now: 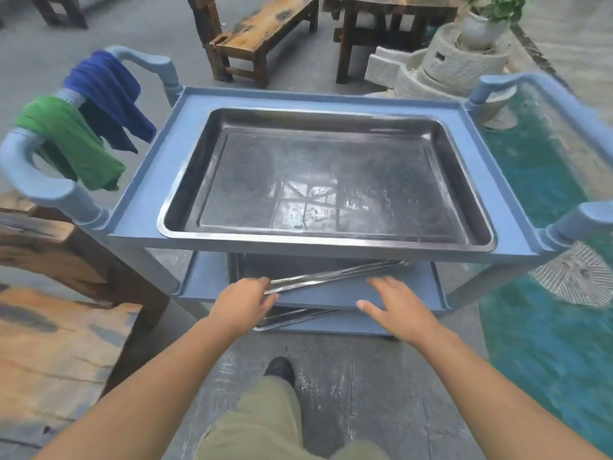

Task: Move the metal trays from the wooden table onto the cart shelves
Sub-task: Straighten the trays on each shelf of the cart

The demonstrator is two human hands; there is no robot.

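Observation:
A large metal tray (325, 180) lies flat on the top shelf of the blue cart (146, 180). On the middle shelf (331, 293) a second metal tray (331, 272) sits skewed, its front rim slanting up to the right. My left hand (242, 302) touches that rim at its near left end; I cannot see if the fingers curl round it. My right hand (394, 305) hovers flat over the shelf's front edge, fingers spread, holding nothing. A third tray (288, 318) shows on the bottom shelf.
The wooden table (49, 343) stands at my left. Green (69, 144) and blue (106, 91) cloths hang over the cart's left handle. A pool of green water (547, 293) lies to the right. A wooden bench (258, 31) and a stone mill (457, 61) stand beyond the cart.

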